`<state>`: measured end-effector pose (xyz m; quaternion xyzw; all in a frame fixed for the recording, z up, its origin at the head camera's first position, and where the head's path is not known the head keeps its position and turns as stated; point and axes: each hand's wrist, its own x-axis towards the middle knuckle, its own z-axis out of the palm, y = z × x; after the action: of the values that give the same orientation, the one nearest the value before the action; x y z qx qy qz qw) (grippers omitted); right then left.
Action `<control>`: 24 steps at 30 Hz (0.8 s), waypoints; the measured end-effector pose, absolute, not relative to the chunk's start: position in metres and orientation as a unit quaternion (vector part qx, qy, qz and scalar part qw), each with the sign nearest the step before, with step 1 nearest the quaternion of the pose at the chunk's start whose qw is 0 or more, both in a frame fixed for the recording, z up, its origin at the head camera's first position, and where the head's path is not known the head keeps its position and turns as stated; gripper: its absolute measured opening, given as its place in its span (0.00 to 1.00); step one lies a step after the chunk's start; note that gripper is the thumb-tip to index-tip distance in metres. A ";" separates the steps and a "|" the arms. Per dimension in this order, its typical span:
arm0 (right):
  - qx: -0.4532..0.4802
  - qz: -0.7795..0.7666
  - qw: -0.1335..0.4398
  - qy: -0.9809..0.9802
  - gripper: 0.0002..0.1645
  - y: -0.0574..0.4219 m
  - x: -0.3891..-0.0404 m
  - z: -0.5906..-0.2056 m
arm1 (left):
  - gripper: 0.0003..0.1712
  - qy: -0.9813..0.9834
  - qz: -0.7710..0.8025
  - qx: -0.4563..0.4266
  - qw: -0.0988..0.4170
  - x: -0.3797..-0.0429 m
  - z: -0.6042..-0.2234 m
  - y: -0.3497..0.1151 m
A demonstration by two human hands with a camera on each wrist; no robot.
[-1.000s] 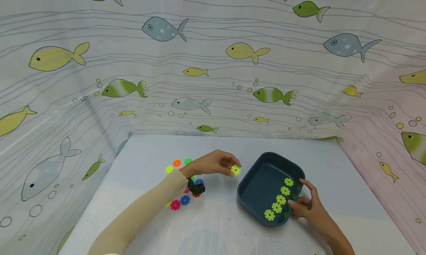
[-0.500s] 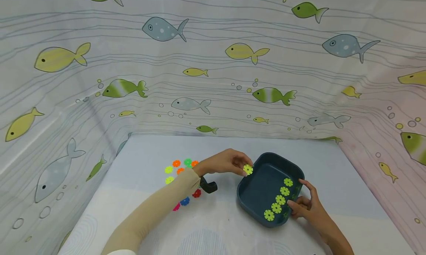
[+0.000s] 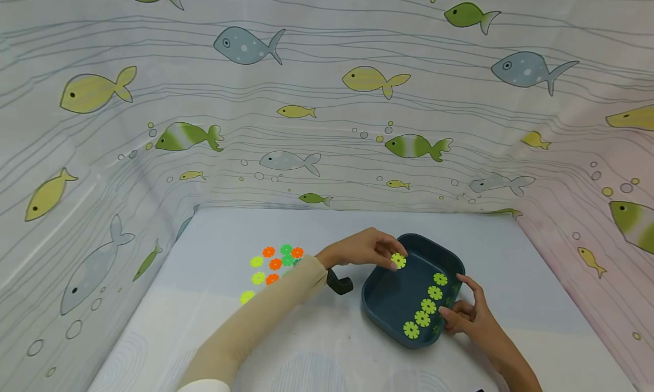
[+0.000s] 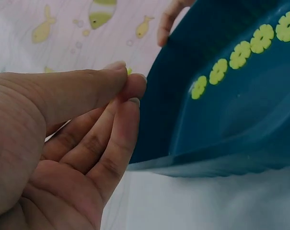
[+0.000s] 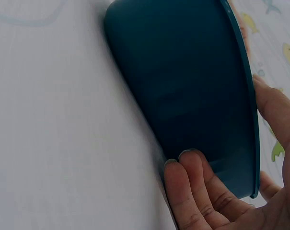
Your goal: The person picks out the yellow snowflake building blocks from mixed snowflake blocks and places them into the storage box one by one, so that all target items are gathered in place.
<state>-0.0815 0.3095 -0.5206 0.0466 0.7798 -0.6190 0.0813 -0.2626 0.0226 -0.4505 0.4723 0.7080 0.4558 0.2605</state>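
My left hand (image 3: 364, 247) pinches a yellow-green flower-shaped plastic disc (image 3: 398, 261) over the left part of a dark blue tray (image 3: 390, 295). From the left wrist camera only a sliver of that disc (image 4: 129, 71) shows between thumb and fingertips. Inside the tray, several similar yellow-green discs (image 3: 428, 306) lie in a row along its right side. My right hand (image 3: 472, 313) grips the tray's right side. In the right wrist view, its fingers (image 5: 179, 189) press the outer wall while the thumb lies at the rim.
Loose flower discs in orange, green and yellow (image 3: 275, 264) lie on the white table (image 3: 306, 352) to the left, partly hidden by the left sleeve (image 3: 271, 318). A dark strap piece (image 3: 341, 284) sits at the left wrist. A fish-printed curtain (image 3: 327, 125) surrounds the table.
My left hand has moved right with the yellow-green disc, from beside the tray to over its left part. My right hand keeps its grip on the tray.
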 end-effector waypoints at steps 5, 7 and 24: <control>0.052 -0.617 0.082 0.781 0.55 0.310 -0.083 -0.521 | 0.22 0.701 0.458 0.476 0.269 -0.262 -0.454 0.035; 0.054 -0.616 0.082 0.781 0.55 0.309 -0.083 -0.521 | 0.21 0.698 0.459 0.477 0.272 -0.262 -0.455 0.039; 0.050 -0.619 0.079 0.780 0.54 0.309 -0.082 -0.519 | 0.23 0.705 0.455 0.463 0.285 -0.264 -0.465 0.073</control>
<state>-0.0823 0.3090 -0.5192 0.0497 0.7799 -0.6189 0.0788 -0.2639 0.0729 -0.4655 0.4630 0.7055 0.4547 0.2851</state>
